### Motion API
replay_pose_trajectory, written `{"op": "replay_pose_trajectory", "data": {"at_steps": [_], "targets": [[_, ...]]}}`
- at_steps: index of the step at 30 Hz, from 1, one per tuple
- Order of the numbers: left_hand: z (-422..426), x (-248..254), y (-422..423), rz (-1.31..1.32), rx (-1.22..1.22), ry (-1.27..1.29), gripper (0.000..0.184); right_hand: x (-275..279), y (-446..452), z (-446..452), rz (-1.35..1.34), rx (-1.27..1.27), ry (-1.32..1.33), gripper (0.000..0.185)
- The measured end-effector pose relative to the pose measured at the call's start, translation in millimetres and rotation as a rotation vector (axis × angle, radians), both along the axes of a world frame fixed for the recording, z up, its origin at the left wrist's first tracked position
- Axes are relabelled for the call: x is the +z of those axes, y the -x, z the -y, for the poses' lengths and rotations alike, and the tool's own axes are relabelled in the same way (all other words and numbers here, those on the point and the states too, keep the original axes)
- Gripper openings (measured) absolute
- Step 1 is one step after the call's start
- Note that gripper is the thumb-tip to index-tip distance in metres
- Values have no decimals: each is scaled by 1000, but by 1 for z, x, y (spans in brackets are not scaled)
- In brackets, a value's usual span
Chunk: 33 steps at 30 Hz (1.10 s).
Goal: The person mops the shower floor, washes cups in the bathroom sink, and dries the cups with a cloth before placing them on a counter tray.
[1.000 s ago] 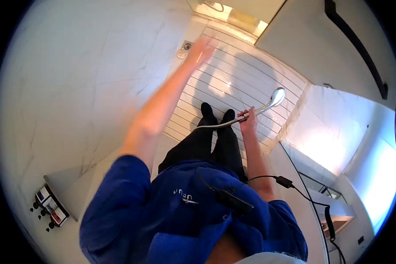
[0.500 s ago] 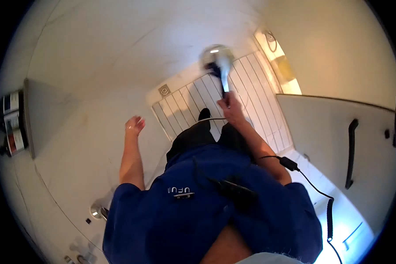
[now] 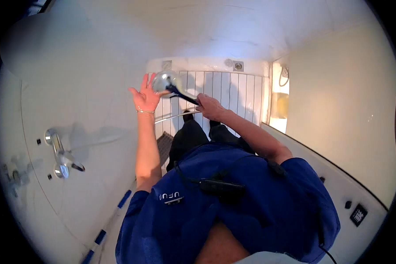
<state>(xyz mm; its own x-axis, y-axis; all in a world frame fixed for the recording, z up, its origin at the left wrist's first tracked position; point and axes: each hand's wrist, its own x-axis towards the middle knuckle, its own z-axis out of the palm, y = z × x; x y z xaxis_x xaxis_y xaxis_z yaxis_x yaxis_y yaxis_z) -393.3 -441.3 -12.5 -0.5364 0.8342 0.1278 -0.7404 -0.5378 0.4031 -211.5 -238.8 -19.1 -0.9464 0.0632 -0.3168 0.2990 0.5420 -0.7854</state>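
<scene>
My right hand (image 3: pixel 212 107) is wrapped round the handle of a shiny chrome shower head (image 3: pixel 167 83) with a dark underside. The shower head is tilted, its round end towards the left. Beside that round end my left hand (image 3: pixel 146 97) is open with its fingers spread; the thumb side points left, and I cannot tell whether the fingers touch the metal. A thin pale hose (image 3: pixel 174 116) runs left from near my right hand, passing above the slatted floor.
White slatted floor (image 3: pixel 224 88) lies beneath, with drains (image 3: pixel 238 66) along the far edge. A chrome mixer tap (image 3: pixel 59 152) juts from the left wall. A blue-and-white pole (image 3: pixel 100 236) leans at lower left. On the right are a lit niche (image 3: pixel 280 83) and a panel edge (image 3: pixel 325 163).
My right hand has swung the shower head left and closer to my body. My left hand has moved up and spread beside it. The view has turned, bringing the mixer tap into sight.
</scene>
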Motion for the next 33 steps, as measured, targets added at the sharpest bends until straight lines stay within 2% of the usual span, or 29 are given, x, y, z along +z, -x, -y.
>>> {"op": "replay_pose_trajectory", "data": {"at_steps": [1, 3, 4, 5, 6, 7, 9, 11, 13, 14, 15, 16, 17, 18, 19, 20, 21, 22, 23, 24, 25, 27, 28, 30, 31, 32, 33], "targets": [[-4, 11, -12, -8, 29, -4, 83, 0, 0, 0, -8, 29, -4, 26], [-11, 34, -43, 589, 403, 532, 67, 1, -2, 8, -51, -85, 55, 30], [-17, 37, -56, 578, 417, 524, 67, 4, 4, 15, -3, -108, 66, 30], [-25, 37, -71, 258, 307, 725, 56, 2, 8, 22, -12, -104, 69, 30], [-28, 36, -79, -62, 183, 909, 45, 1, 12, 29, -219, -64, 83, 28], [-26, 34, -79, -56, 184, 909, 45, 0, 13, 36, -419, -22, 98, 26], [-21, 33, -77, -149, 316, 862, 27, 12, 25, 36, -309, 23, 79, 27], [-14, 68, -91, -175, 420, 913, 22, 35, 55, 22, -5, 428, 256, 31], [5, 91, -107, -311, 494, 1045, 21, 36, 88, 9, 23, 285, 677, 31], [12, 94, -116, -348, 564, 1103, 20, 46, 99, 15, 176, -39, 928, 28], [20, 94, -123, -419, 573, 1118, 21, 54, 112, 28, 155, -1, 912, 28], [36, 76, -123, -508, 502, 1239, 22, 62, 130, 46, 165, -136, 1127, 25], [30, 80, -131, -417, 585, 1109, 24, 65, 153, 66, 186, -270, 1340, 22], [31, 75, -132, -411, 608, 1055, 23, 38, 179, 86, 173, -69, 1431, 20], [35, 63, -132, -411, 671, 1033, 22, 19, 193, 109, 142, 196, 1818, 20], [41, 71, -133, -384, 726, 1060, 20, 31, 193, 128, -20, 308, 1524, 22], [49, 78, -133, -350, 780, 1085, 18, 42, 186, 140, 42, 282, 1393, 25], [61, 82, -131, -352, 833, 1065, 18, 53, 179, 153, 110, 264, 1266, 29], [77, 84, -130, -200, 924, 1022, 16, 67, 165, 155, 401, 109, 1272, 33], [89, 88, -127, -48, 1009, 967, 15, 84, 144, 158, 312, 149, 1031, 38], [99, 97, -124, -47, 1059, 934, 15, 97, 122, 165, 210, 187, 791, 44], [124, 120, -125, 96, 1246, 864, 12, 92, 88, 187, -195, 533, 618, 48], [131, 133, -127, 91, 1285, 855, 15, 92, 74, 198, -201, 577, 597, 48], [140, 143, -129, 51, 1306, 834, 15, 96, 56, 217, -420, 529, 460, 35], [141, 147, -134, -2, 1276, 852, 16, 98, 55, 221, -426, 549, 456, 35], [149, 153, -136, -56, 1176, 978, 29, 99, 60, 227, -463, 495, 398, 30], [151, 168, -144, -64, 1192, 969, 29, 104, 67, 232, -508, 438, 341, 27]]}}
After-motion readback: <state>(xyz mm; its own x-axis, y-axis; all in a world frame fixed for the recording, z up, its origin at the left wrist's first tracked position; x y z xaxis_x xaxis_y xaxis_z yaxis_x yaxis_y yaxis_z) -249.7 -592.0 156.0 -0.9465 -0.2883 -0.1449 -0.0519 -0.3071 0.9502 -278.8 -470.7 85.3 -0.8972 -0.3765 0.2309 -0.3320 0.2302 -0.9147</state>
